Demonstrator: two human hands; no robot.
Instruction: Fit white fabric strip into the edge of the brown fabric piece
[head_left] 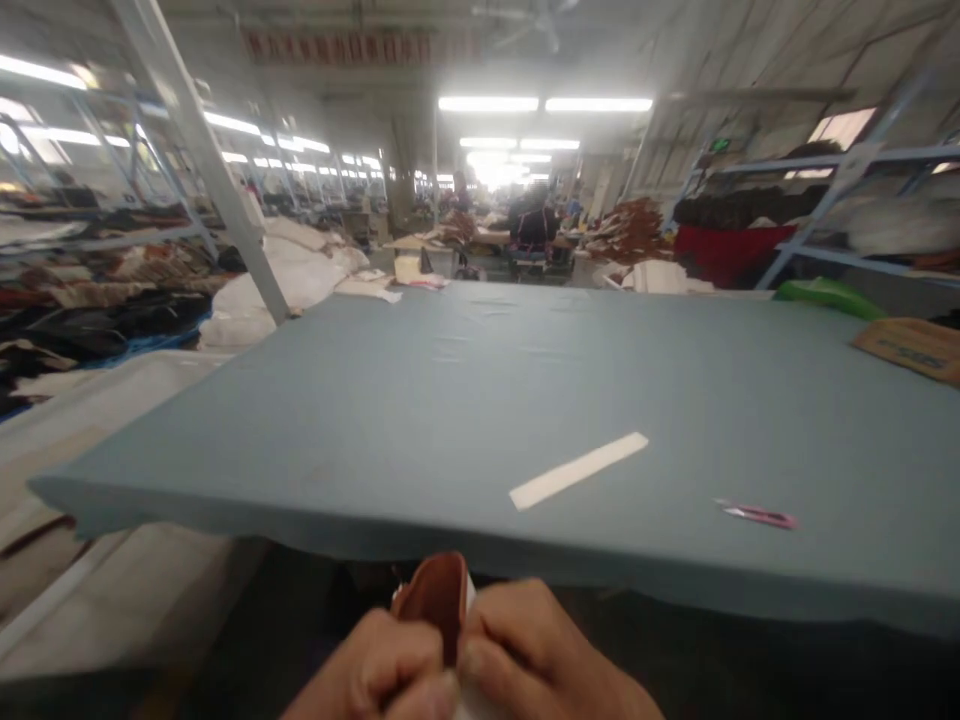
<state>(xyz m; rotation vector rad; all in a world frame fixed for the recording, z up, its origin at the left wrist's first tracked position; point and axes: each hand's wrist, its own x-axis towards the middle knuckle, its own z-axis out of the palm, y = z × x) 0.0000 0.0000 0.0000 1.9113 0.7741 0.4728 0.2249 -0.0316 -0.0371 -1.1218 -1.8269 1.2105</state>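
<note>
Head view: the largest item on record is a broad table under a smooth blue-grey cloth (pixel 360 410), which hangs over the near edge and shows a few creases toward the far end. A pale straight metal post (pixel 199 150) rises at a slant along its left side. Behind that post's foot sit bulky white bundles (pixel 296 275). Beyond the far edge, to the right, are a draped bright-red cloth (pixel 724 255) and a heap of flat rust-brown pieces (pixel 624 230). At the table's right side lie a tan item with printed lettering (pixel 911 348) (the print is too blurred to read) and a smooth, rounded green object (pixel 829 295).

The right hand (pixel 544 650) and left hand (pixel 390 665) are close together before the near edge, fingers bent. Both are clenched on a curved brown leather-like piece (pixel 431 597) with white material along its right side; it stands up between them, low in the view. The exact pinch points are partly hidden.

On the cloth ahead, a narrow flat off-white strip (pixel 579 471) lies at an angle. To its right, well apart, rest small pink-handled metal-bladed snips (pixel 761 515), blades pointing left.
</note>
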